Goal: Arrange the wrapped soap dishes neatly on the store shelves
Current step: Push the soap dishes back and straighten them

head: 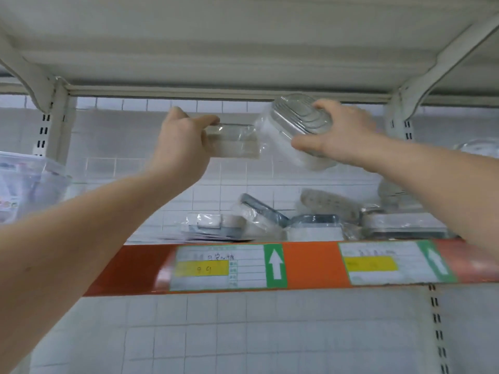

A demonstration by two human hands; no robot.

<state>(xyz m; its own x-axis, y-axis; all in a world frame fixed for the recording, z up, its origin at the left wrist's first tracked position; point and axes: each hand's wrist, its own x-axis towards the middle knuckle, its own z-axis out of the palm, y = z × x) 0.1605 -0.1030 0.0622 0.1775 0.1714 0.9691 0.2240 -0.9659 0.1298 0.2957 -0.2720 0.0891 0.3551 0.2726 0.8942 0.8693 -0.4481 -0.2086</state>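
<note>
White tiling backed the shelf [310, 265], where wrapped dishes [270, 220] lay jumbled at six o'clock from both raised hands. Left hand [181, 141] gripped a flat dish [235, 143], long axis level; right hand [343, 136] clasped a tilted domed dish [297, 130] just beside it, nearer the heap.

Both arms reach up between two store shelves. The left hand [183, 136] grips a flat, clear-wrapped soap dish [235, 141] by its left end, held level. The right hand [337, 133] grips a ribbed-lid soap dish [299, 128], tilted, its wrap touching the flat one. Below, more wrapped dishes [270, 220] lie jumbled on the shelf [310, 265], whose orange edge carries price labels [229, 265]. A clear plastic bin [29, 184] sits at far left.
</note>
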